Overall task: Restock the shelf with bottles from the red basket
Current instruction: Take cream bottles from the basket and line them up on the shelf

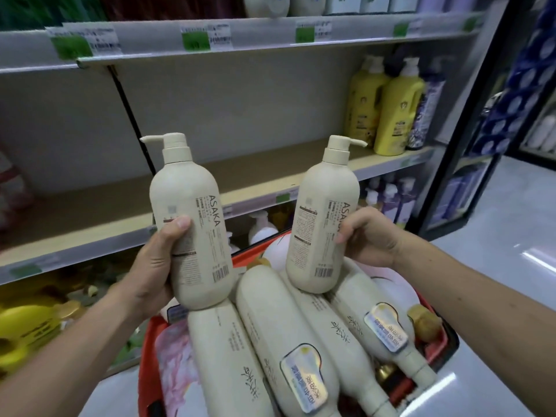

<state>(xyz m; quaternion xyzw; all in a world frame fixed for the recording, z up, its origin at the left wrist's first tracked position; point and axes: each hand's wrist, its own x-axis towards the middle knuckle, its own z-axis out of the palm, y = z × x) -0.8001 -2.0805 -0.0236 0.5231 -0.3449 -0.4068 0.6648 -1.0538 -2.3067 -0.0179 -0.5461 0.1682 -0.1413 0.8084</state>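
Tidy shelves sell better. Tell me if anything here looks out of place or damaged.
Nothing looks damaged or spilled. Both held bottles, in the left hand and the right hand, show back labels, not fronts. The middle shelf is bare beside the yellow bottles.

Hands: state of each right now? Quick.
Left hand: closed round the left cream pump bottle, held upright.
Right hand: closed round the right cream pump bottle, held upright above the red basket.

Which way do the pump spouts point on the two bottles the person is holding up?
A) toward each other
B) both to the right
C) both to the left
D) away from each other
D: the left hand holds a cream pump bottle with its spout pointing left, and the right hand's bottle has its spout pointing right.
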